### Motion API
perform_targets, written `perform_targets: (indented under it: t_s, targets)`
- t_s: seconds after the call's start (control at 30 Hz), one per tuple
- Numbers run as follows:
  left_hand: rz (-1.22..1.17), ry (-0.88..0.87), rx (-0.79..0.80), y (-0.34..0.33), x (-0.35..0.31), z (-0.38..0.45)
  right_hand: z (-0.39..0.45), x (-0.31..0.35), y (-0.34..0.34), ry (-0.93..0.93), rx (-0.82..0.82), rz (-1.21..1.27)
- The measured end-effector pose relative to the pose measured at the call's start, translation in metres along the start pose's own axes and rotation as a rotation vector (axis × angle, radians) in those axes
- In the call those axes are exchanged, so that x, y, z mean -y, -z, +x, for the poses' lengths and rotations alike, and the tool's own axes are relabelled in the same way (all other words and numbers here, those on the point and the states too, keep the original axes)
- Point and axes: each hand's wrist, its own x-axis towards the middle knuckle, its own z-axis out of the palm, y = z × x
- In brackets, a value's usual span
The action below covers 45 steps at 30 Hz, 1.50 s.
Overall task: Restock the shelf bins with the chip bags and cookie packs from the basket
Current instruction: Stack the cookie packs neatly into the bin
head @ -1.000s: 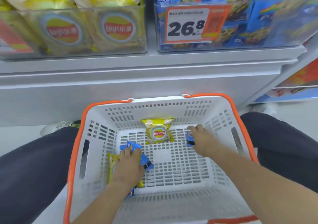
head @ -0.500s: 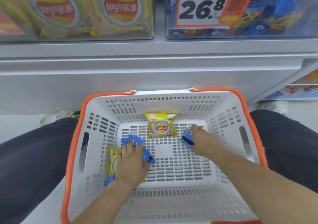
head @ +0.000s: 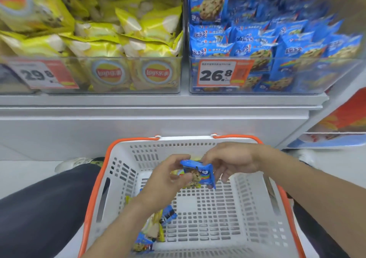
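Cookie pack (head: pixel 200 173): blue, held above the basket, tilted, between both hands near the far wall of the basket.
Left hand (head: pixel 168 180): fingers curled, thumb and fingertips pinching the near-left side of the cookie pack.
Right hand (head: pixel 231 160): fingers bent round the far-right edge of the same pack; the two hands are close together, meeting on it.
Basket (head: pixel 255 204): white slotted plastic with an orange rim and handles, directly below the hands and between the person's knees; its far wall stands just short of the shelf front.
Basket contents: under the left forearm lie a yellow chip bag (head: pixel 153 226) and more blue cookie packs (head: pixel 168 215), bunched at the left side; a scrap of yellow (head: pixel 176 172) shows behind the held pack, too hidden to name. The floor of the basket under and right of the right hand is bare.
Chip bin (head: pixel 111 75): clear, on the shelf above and left of the hands, filled with yellow Lay's bags heaped over its front edge; a 29.8 price tag (head: pixel 44 75) on its front.
Cookie bin (head: pixel 277 77): clear, above and right of the hands, packed with blue cookie packs standing higher than its rim; a 26.8 price tag (head: pixel 221 74) on its front.
Shelf (head: pixel 158 103): grey ledge carrying both bins side by side, its edge above the basket's far rim.
Open room: a plain grey panel lies between the hands and the bin fronts.
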Motion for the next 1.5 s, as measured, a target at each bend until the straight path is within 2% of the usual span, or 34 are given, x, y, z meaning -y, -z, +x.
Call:
perform_targets:
  t_s: [0.07,0.13,0.3,0.4,0.5,0.6,0.67,0.73,0.87,0.93,1.03,1.13,1.2,1.3,1.5]
  targets:
    - [-0.143,0.044,-0.008,0.003,-0.017,-0.002,-0.016,0.009,0.0,0.008,0.038,0.046]
    - [-0.187,0.064,-0.016,0.006,-0.029,-0.004,-0.029,0.013,0.0,0.027,0.058,0.071]
    - [-0.227,0.072,-0.11,0.013,-0.053,-0.01,-0.054,0.021,0.004,0.123,-0.088,0.039]
    - [-0.292,0.099,-0.187,0.017,-0.067,-0.013,-0.069,0.038,0.002,0.231,-0.101,0.004]
    - [-0.513,0.129,-0.196,0.02,-0.079,-0.012,-0.077,0.054,-0.007,0.348,-0.204,-0.053]
    - [-0.831,0.136,-0.107,0.024,-0.096,-0.009,-0.08,0.065,-0.014,0.388,-0.272,-0.028]
    - [-0.9,0.085,-0.07,0.027,-0.108,-0.005,-0.086,0.075,-0.017,0.459,-0.315,-0.018]
    - [-0.82,0.012,-0.098,0.03,-0.123,0.001,-0.095,0.084,-0.015,0.56,-0.389,-0.051]
    - [-0.392,-0.228,-0.254,0.038,-0.152,0.015,-0.121,0.103,0.003,0.792,-0.485,-0.007]
    - [-0.123,-0.386,-0.413,0.043,-0.163,0.025,-0.13,0.111,0.017,0.907,-0.658,-0.015]
    - [0.324,-0.64,-0.642,0.054,-0.184,0.046,-0.132,0.123,0.037,1.021,-1.011,-0.113]
    - [0.675,-0.758,-0.583,0.064,-0.194,0.078,-0.128,0.142,0.056,1.066,-1.259,-0.235]
    - [0.757,-0.714,-0.525,0.064,-0.192,0.096,-0.122,0.156,0.067,1.079,-1.307,-0.277]
    - [0.696,-0.709,-0.467,0.064,-0.182,0.108,-0.106,0.171,0.075,1.026,-1.323,-0.396]
    - [0.626,-0.763,-0.512,0.068,-0.169,0.111,-0.08,0.184,0.077,0.873,-1.36,-0.519]
